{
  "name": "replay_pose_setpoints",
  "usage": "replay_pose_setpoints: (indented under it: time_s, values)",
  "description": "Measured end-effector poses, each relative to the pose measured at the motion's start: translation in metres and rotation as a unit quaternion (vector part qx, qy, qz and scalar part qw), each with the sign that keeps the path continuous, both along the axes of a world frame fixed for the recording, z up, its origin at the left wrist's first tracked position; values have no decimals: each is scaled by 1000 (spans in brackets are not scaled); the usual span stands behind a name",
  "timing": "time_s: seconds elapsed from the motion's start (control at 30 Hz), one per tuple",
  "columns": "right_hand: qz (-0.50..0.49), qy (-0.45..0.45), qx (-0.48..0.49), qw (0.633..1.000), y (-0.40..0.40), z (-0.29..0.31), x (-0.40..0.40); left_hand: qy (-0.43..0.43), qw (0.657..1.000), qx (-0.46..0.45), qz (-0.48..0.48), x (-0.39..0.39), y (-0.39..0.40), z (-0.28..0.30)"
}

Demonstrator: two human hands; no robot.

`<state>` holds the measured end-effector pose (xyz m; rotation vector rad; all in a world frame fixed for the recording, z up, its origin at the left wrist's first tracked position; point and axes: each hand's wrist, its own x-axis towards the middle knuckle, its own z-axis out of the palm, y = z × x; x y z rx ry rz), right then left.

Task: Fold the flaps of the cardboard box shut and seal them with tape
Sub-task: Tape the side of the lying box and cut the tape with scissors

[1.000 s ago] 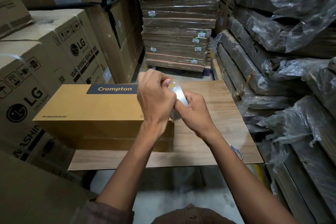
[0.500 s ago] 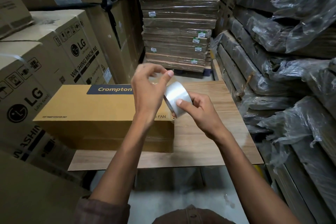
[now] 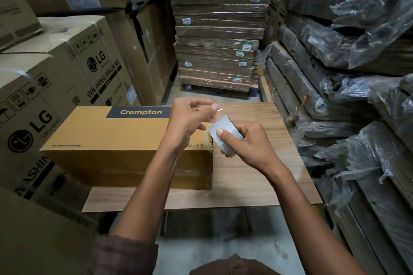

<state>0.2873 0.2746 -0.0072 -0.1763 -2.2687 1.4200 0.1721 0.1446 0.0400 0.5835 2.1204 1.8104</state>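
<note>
Your right grip (image 3: 245, 143) clasps the tape roll (image 3: 224, 135) just above the right end of the closed cardboard box (image 3: 125, 140) on the desk (image 3: 257, 181). Your left grip (image 3: 190, 118) pinches the tape's loose end just beside the roll.

hands: 2 (left hand (image 3: 186, 121), right hand (image 3: 248, 143)) | tape roll (image 3: 224, 138): 1 | Crompton box (image 3: 125, 140): 1 | table (image 3: 257, 176): 1 | LG boxes (image 3: 67, 69): 2 readable | pallet stack of flat cartons (image 3: 218, 27): 1
</note>
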Motion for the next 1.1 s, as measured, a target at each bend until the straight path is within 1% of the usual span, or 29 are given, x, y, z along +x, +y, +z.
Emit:
replay_pose_setpoints:
  time_s: [0.07, 0.13, 0.27, 0.3, 0.37, 0.4, 0.5, 0.57, 0.6, 0.67, 0.73, 0.77, 0.9, 1.0, 1.1]
  values:
    - [-10, -4, 11, 1000, -2, -2, 0, 47, 998, -33, 1, 0, 3, -1]
    - [-29, -11, 17, 999, -2, -4, -2, 100, 992, -71, 30, 0, 9, -3]
    - [-99, -8, -23, 995, -18, -6, -8, 187, 968, -142, 89, -5, 28, -7]
    - [-119, -8, -16, 993, -25, -6, -8, 203, 963, -154, 92, -6, 32, -8]
    - [-163, -13, 26, 986, -35, -6, -8, 221, 958, -160, 83, -6, 37, -9]
    - [-175, -15, 29, 984, -37, -7, -9, 228, 957, -160, 80, -7, 39, -9]
    - [-170, -20, -33, 985, -42, -10, -12, 252, 951, -164, 71, -16, 40, -11]
    - [-190, -26, 4, 981, -44, -12, -13, 233, 959, -160, 16, -24, 39, -11]
    - [-197, -28, 24, 980, -44, -13, -13, 203, 967, -153, -20, -26, 37, -10]
    - [-201, -38, 44, 978, -41, -18, -12, 113, 981, -137, -76, -29, 33, -5]
    - [-196, -52, 51, 978, -37, -23, -10, 33, 982, -145, -116, -34, 26, -1]
    - [-195, -60, 61, 977, -36, -25, -8, 10, 979, -152, -133, -36, 22, 0]
    - [-199, -71, 120, 970, -42, -25, -2, -32, 965, -173, -195, -44, 9, -1]
    - [-197, -67, 173, 963, -47, -22, 0, -50, 963, -180, -195, -46, 6, 1]
    - [-193, -66, 179, 963, -49, -22, 0, -27, 969, -163, -184, -45, 4, 1]
